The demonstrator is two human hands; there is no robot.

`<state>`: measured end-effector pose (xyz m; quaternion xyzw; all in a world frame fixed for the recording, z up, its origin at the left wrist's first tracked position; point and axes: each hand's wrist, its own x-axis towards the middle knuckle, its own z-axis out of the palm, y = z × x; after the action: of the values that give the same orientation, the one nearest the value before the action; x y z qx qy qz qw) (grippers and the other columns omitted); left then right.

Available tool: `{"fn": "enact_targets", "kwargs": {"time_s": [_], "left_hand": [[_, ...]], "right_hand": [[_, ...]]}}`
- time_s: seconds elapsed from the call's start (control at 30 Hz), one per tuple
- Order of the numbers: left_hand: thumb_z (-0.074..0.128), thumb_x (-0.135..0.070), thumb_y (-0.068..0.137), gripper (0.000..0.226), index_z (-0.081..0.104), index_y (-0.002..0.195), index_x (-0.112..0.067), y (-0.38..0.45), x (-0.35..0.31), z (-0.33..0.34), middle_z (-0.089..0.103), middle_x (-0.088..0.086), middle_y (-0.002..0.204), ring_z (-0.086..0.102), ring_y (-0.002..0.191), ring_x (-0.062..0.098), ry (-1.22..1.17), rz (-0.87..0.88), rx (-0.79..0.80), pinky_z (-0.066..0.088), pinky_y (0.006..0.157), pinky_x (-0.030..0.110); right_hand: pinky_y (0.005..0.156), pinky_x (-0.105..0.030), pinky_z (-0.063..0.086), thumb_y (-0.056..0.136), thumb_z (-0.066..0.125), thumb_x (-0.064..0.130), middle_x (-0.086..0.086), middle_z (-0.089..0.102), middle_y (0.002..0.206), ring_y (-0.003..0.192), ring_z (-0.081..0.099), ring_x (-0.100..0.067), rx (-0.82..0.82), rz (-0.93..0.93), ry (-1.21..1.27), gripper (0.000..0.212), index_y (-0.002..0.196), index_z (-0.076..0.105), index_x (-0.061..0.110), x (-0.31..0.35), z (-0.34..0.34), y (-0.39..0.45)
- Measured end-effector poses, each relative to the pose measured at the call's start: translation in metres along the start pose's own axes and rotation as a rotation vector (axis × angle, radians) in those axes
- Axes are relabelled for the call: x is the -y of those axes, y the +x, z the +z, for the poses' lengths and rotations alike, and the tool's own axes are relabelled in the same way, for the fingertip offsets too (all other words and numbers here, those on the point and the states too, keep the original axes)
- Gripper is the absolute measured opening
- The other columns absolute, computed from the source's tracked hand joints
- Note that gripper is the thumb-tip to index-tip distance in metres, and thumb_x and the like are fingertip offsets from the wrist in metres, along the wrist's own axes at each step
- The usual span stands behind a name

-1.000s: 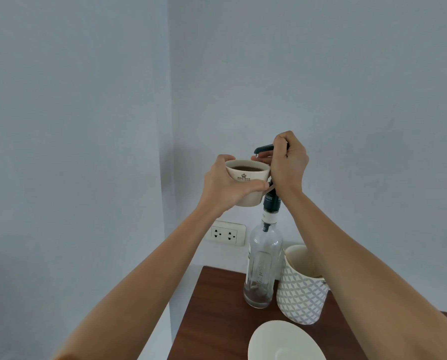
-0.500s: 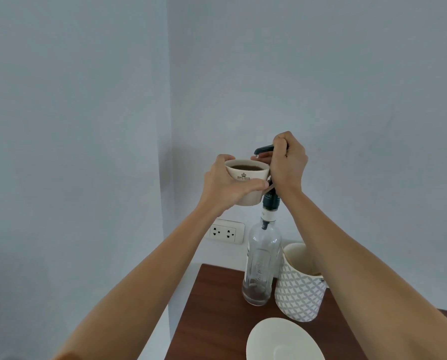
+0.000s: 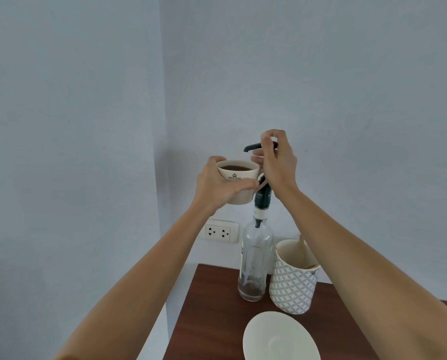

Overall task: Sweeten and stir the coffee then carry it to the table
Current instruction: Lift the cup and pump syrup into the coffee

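Observation:
My left hand grips a white cup of dark coffee, lifted high in front of the wall. Just right of the cup, my right hand wraps around the dark pump head of a clear glass syrup bottle. The pump's spout points left, above the cup's right rim. The bottle stands on the brown wooden counter and holds only a little dark liquid at the bottom.
A white patterned holder with a wooden utensil stands right of the bottle. A white saucer lies at the counter's near edge. A double wall socket sits behind the bottle. The counter's left edge meets the wall corner.
The pump head has risen slightly under my right hand. The cup stays at the same place beneath the spout.

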<state>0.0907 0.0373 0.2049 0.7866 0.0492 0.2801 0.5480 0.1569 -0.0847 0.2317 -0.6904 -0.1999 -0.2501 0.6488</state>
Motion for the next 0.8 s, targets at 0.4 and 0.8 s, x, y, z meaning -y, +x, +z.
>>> {"fn": "enact_targets", "kwargs": {"time_s": [0.4,0.8], "left_hand": [[0.098,-0.038,0.045,0.090,0.053,0.121,-0.022,-0.041,0.007,0.005,0.066,-0.009,0.108,0.065,0.099,0.010,0.003,0.041,0.061,0.052,0.075,0.025],[0.099,-0.036,0.039,0.095,0.052,0.121,-0.021,-0.107,0.048,0.042,0.069,-0.008,0.107,0.067,0.103,0.012,-0.030,0.017,0.172,0.055,0.089,0.031]], "right_hand": [[0.078,-0.037,0.055,0.103,0.041,0.038,-0.003,0.071,0.082,0.079,0.066,-0.019,0.038,0.107,-0.091,0.040,0.096,0.069,0.011,-0.020,-0.039,-0.077],[0.075,-0.028,0.056,0.107,0.036,0.026,0.000,0.075,0.099,0.081,0.067,-0.007,0.149,0.221,0.032,0.035,0.118,0.069,0.018,-0.061,-0.086,-0.147]]}}
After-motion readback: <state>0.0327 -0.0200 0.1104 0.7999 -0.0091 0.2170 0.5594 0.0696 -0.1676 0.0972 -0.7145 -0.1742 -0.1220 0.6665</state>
